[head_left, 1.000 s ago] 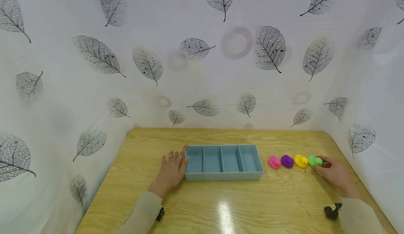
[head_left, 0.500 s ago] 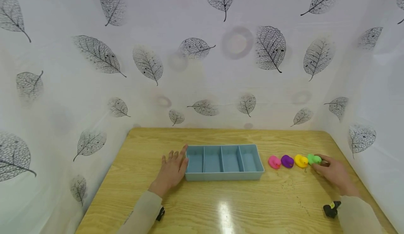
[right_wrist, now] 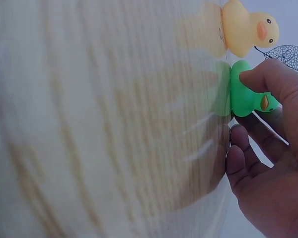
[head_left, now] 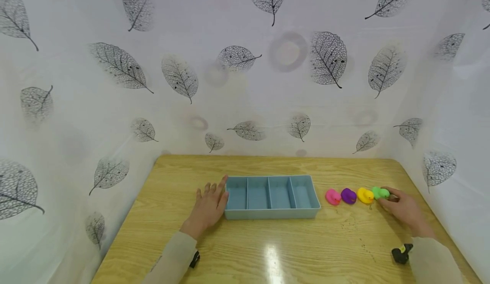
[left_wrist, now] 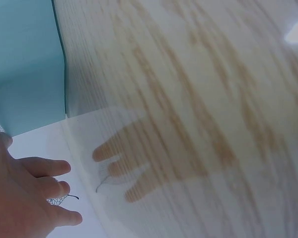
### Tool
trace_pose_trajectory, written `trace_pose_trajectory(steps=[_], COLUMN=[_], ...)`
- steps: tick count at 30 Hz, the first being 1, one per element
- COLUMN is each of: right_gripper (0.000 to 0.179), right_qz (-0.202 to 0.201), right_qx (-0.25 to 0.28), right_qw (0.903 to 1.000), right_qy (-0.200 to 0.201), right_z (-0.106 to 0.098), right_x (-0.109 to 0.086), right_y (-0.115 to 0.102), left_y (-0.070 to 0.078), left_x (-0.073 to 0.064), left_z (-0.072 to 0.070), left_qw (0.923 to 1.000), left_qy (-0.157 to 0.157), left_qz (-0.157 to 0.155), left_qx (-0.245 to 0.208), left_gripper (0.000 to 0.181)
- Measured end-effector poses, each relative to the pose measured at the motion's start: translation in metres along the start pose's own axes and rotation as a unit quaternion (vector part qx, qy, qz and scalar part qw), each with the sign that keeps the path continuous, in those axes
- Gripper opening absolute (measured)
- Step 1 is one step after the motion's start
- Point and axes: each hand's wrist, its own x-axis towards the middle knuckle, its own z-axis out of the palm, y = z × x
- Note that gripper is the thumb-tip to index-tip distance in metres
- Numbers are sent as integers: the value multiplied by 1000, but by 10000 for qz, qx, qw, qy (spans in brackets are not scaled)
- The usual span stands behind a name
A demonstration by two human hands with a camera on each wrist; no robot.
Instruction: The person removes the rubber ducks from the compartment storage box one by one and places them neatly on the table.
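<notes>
My right hand (head_left: 406,209) pinches a green rubber duck (right_wrist: 242,94) between thumb and fingers, low at the tabletop. Left of it, a yellow rubber duck (head_left: 365,195), a purple rubber duck (head_left: 348,196) and a pink rubber duck (head_left: 333,197) stand in a row. The yellow one (right_wrist: 241,29) also shows in the right wrist view, just beyond the thumb. At the left end of a blue divided tray (head_left: 272,214), my left hand (head_left: 206,209) rests with fingers spread, its index finger and thumb against the tray's side.
The wooden table (head_left: 245,250) ends at a white curtain (head_left: 245,88) printed with leaves, which rises at the back and both sides. Thin dividers split the tray into several compartments. Black wrist cameras sit below each sleeve, one of them a camera (head_left: 402,254) near the right cuff.
The right hand has shifted very slightly left and away with the green duck, nearer the yellow one. The left hand and the tray keep their places.
</notes>
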Motion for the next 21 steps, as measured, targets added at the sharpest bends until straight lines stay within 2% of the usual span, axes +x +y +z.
trace_pose_trajectory(steps=[10,15,18,21], right_gripper=[65,72,67,61], right_qz=[18,-33,-69,-69], right_qx=[3,50,-226,-495], right_qw=[9999,10000,9997,9975], right_qy=[113,-37,104,504], right_z=[2,-8,-19,-28], right_x=[-5,-8,-7,-6], right_y=[4,12,12,-1], left_y=[0,1,1,-1], left_x=[2,2,3,4], left_z=[0,0,-2,-5], left_qw=[10000,10000,9997,9988], left_qy=[3,-22,12,41], left_qz=[25,62,175,329], left_qx=[38,52,159,354], left_gripper=[60,60,60,60])
